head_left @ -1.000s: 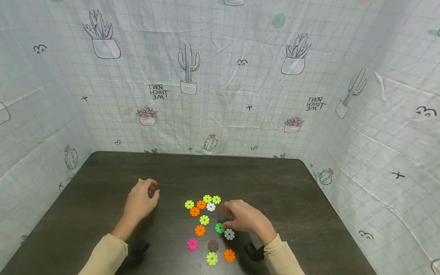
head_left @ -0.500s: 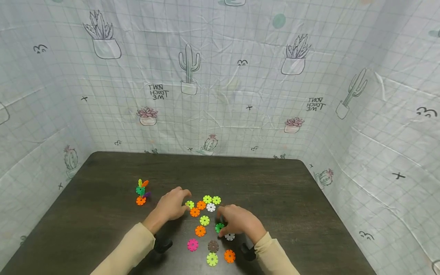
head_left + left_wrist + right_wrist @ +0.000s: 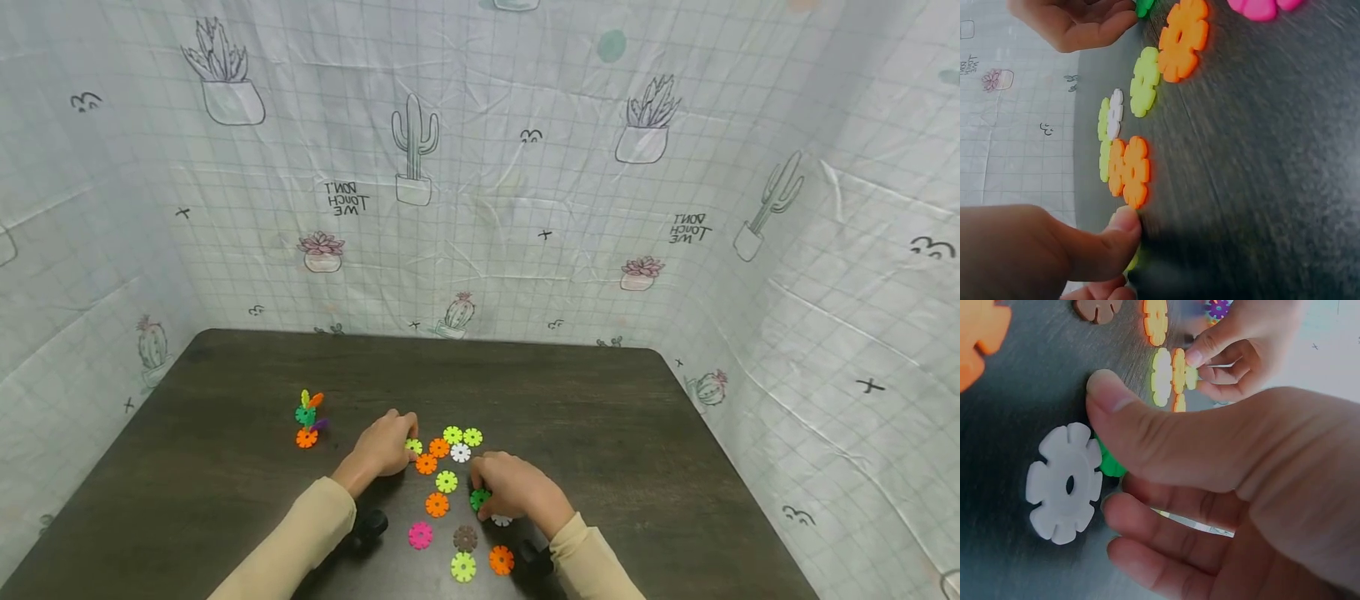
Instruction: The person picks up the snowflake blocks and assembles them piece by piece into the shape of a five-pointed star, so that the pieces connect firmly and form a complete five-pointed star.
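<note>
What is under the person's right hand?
Part of a green disc shows under the right hand; in the head view, a white disc also peeks out. Anything else beneath the palm is covered.

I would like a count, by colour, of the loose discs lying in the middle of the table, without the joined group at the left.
Yellow-green discs: 5
Orange discs: 4
White or pale grey discs: 2
Green disc: 1
Pink disc: 1
Brown disc: 1
Total: 14
</note>
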`<control>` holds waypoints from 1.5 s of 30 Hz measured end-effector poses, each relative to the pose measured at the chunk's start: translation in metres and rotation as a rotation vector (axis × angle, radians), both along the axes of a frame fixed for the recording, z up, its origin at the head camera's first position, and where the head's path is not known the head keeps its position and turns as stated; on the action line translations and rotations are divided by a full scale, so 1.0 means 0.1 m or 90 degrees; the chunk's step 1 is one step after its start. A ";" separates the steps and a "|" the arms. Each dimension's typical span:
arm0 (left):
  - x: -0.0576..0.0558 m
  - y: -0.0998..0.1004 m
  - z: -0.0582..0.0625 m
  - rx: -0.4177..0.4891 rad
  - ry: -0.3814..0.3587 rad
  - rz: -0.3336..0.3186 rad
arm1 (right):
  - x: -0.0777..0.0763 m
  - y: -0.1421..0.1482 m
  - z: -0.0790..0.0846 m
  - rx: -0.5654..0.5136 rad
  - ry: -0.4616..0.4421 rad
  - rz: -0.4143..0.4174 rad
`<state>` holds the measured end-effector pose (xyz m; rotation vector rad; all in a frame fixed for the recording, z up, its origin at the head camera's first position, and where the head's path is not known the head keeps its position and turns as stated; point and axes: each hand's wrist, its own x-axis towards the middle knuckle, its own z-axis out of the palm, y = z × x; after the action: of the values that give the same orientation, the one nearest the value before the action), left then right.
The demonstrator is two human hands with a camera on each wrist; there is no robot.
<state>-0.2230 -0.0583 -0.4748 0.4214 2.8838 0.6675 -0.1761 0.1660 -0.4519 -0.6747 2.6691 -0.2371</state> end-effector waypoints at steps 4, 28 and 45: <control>0.00 -0.02 0.02 0.025 -0.027 0.002 | -0.01 0.00 0.01 -0.002 -0.002 -0.004; 0.25 -0.13 0.45 0.381 -0.014 -0.085 | 0.01 0.19 0.17 -0.293 0.064 0.040; 0.66 0.08 1.06 0.479 0.172 -0.097 | 0.17 0.11 0.74 -0.581 0.522 0.081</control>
<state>-0.1574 -0.0500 -0.3689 0.8603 2.6756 1.7784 -0.1589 0.1768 -0.3775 -1.4459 3.1554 -1.4707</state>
